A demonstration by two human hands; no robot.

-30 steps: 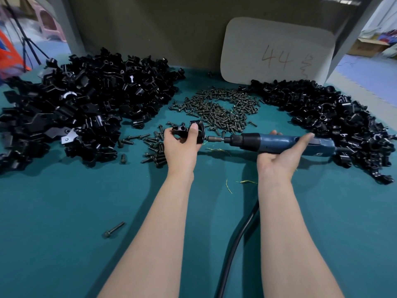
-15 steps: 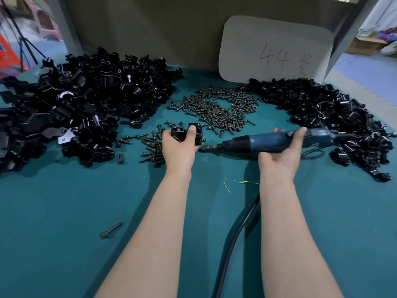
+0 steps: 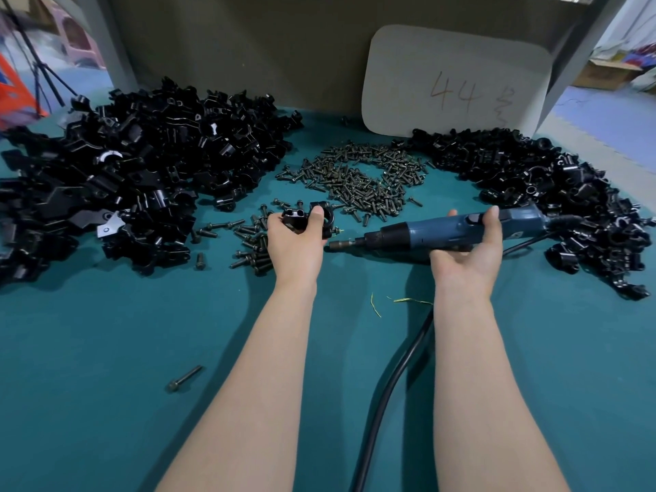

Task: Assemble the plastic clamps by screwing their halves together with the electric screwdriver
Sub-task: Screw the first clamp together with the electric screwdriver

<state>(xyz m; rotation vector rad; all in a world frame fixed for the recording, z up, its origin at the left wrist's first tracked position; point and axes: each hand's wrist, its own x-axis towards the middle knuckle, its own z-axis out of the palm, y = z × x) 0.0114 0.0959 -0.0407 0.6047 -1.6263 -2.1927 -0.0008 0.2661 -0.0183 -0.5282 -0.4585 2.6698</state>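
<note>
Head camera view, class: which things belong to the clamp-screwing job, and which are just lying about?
Job: left hand gripping black plastic clamp; right hand holding blue electric screwdriver; heap of dark metal screws; two piles of black plastic clamp parts.
Lying about: grey card marked 44; lone bolt; yellow-green scraps.

A: What lies on the teal tabletop [image 3: 106, 349]?

B: Black clamp parts in two heaps. The left heap [image 3: 142, 172] is the bigger; the right heap [image 3: 532, 193] is flatter. A pile of screws [image 3: 362, 179] lies between them.

A: And nearer?

B: A smaller scatter of screws [image 3: 248, 243] just beside the left heap, a lone screw [image 3: 184, 378] well apart, yellow threads [image 3: 408, 300], and a black cable [image 3: 397, 374]. A grey card [image 3: 454, 79] marked 44 stands at the back.
</note>
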